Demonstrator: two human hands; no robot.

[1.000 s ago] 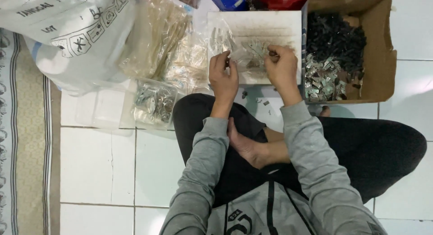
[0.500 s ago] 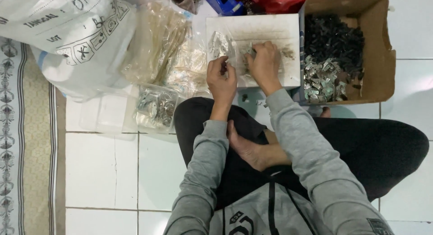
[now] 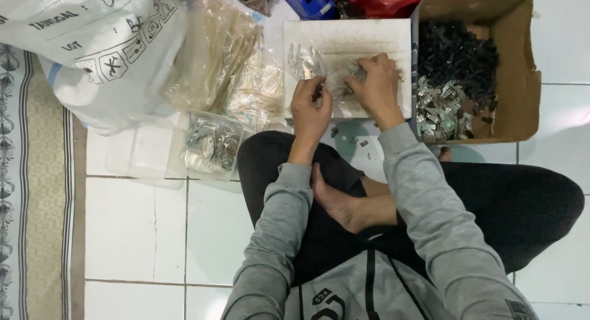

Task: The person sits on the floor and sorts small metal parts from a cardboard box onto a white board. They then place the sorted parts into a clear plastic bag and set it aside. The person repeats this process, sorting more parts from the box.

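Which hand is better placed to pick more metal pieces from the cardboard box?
Probably the right hand: it rests on the white tray directly beside the cardboard box of small metal pieces. The left hand sits farther away, pinching a clear plastic bag.

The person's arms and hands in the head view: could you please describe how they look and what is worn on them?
Both arms wear long grey sleeves of soft, sweatshirt-like fabric, ending in ribbed cuffs at the wrists. The left hand and right hand are bare: no gloves, and no rings, watch or bracelet that I can see.
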